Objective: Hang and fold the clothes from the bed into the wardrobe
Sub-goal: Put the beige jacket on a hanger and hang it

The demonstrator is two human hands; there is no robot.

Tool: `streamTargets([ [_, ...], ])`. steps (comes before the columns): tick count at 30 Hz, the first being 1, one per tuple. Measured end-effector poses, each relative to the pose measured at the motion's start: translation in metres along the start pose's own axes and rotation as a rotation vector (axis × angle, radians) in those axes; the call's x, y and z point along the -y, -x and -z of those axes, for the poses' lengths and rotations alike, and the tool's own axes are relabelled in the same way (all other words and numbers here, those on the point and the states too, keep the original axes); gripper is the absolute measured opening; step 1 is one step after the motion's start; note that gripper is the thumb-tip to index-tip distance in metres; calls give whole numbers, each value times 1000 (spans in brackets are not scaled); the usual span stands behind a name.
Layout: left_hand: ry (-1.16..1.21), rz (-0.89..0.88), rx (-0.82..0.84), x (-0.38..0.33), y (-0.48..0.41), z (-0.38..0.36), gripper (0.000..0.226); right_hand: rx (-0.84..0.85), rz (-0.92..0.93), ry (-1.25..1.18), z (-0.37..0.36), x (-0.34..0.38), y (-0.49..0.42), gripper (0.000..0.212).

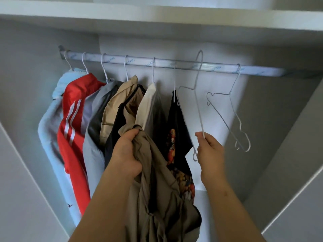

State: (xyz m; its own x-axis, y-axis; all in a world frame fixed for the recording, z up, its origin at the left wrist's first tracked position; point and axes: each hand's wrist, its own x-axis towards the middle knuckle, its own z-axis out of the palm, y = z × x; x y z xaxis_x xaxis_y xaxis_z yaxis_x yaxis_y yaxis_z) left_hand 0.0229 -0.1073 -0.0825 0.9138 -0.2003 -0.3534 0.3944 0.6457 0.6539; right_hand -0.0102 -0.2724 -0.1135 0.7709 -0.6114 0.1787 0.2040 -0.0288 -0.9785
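Observation:
My left hand (pixel 127 154) grips a bunched khaki garment (pixel 157 198) that hangs down in front of the open wardrobe. My right hand (pixel 210 151) pinches the lower bar of a white wire hanger (pixel 196 95), whose hook is raised just above the rail (pixel 174 64). Several clothes hang on the rail at the left: a light blue top (pixel 50 133), a red jacket with white stripes (pixel 73 119), a grey shirt (pixel 97 109), a tan jacket (pixel 118 102), a white shirt (pixel 148 105) and a black floral piece (pixel 176 123).
One empty wire hanger (pixel 229 116) hangs on the rail to the right of my right hand. A white shelf (pixel 157 16) runs above the rail. The wardrobe's side walls slant in at both edges; open rail stretches to the right.

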Motion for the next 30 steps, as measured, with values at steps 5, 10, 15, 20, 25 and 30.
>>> streamTargets([
  [5,-101,27,-30,-4,23,42,27,-92,-48,-31,-13,-12,51,34],
  [10,-155,58,-82,-4,36,77,22,-195,-65,-116,-13,-20,104,39],
  [15,-195,168,-20,11,42,94,22,-358,-50,-177,9,-28,144,35],
  [20,-287,227,30,42,57,99,24,-396,15,-176,40,-23,174,43],
  [25,-344,256,135,62,78,88,22,-271,61,-192,71,-11,195,23],
  [30,-302,199,145,85,107,76,25,-112,22,-136,118,0,225,19],
])
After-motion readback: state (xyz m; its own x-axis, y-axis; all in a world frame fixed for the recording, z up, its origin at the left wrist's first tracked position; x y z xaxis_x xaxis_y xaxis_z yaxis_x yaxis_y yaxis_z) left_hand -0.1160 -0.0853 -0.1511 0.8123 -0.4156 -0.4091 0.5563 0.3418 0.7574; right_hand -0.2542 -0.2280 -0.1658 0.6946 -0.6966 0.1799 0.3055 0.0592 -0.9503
